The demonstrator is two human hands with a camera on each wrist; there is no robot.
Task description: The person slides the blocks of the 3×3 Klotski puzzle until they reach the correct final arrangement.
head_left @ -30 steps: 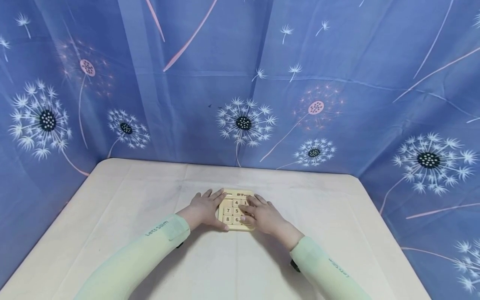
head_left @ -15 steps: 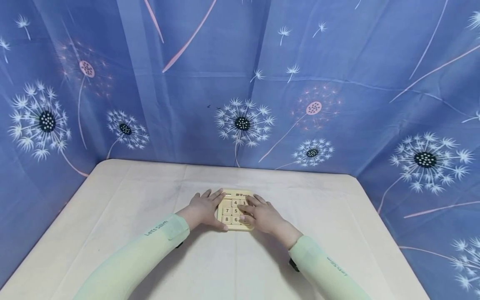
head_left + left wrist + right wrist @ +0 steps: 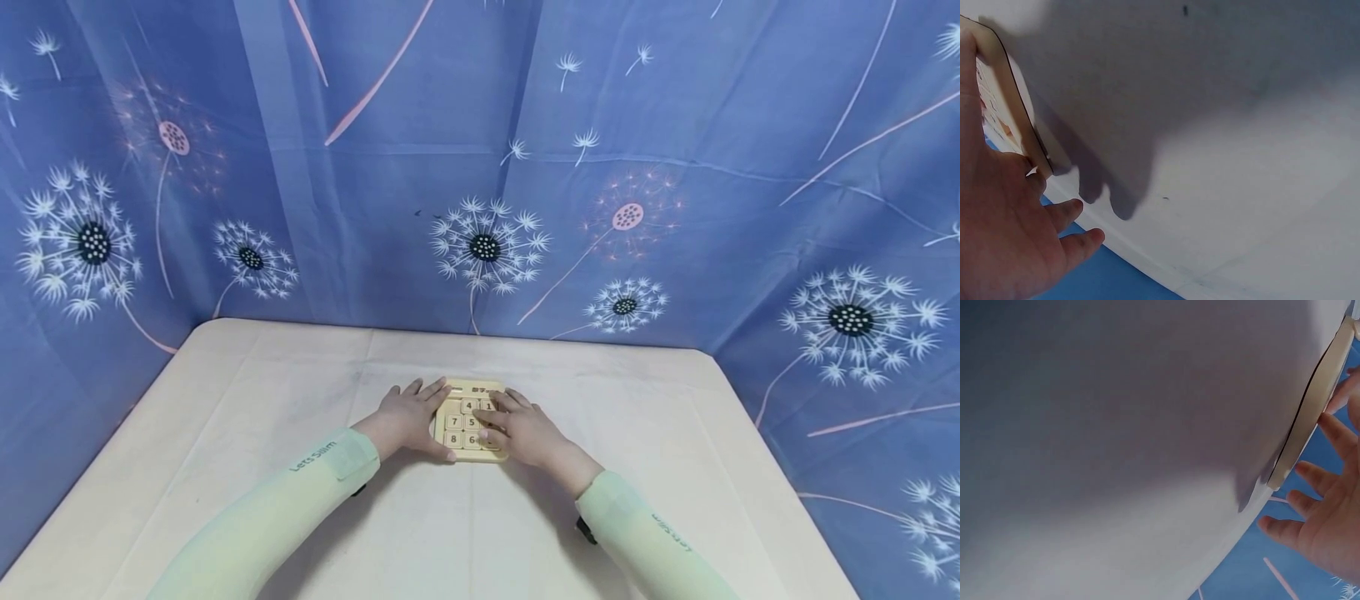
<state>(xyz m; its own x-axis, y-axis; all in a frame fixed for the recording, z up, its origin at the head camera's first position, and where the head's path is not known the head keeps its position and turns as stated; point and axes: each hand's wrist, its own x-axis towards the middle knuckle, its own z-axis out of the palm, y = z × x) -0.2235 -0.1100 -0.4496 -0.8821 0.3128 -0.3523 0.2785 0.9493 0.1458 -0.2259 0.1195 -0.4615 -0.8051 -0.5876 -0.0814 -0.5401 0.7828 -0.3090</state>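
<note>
A pale yellow number slide puzzle [image 3: 471, 456] lies flat on the table between my hands. Its visible tiles read 4 [image 3: 468, 406], 1, 7, 5, 8 and 6; the right column is partly covered by fingers. A gap shows at the upper left of the grid. My left hand [image 3: 408, 417] holds the left side of the frame, thumb at the near corner and index finger at the far one. My right hand [image 3: 528, 429] lies over the right side, fingertips touching the tiles, one beside the 4. Both wrist views catch only the frame's edge [image 3: 1016, 94].
The table [image 3: 315, 517] has a pale cover and rounded far corners. Blue curtains [image 3: 390, 225] with a dandelion print hang behind it and at both sides. Pale green sleeves [image 3: 285, 492] cover both forearms.
The 4 tile has slid slightly left, away from the 1, under my right fingers. My left hand stays in place on the frame.
</note>
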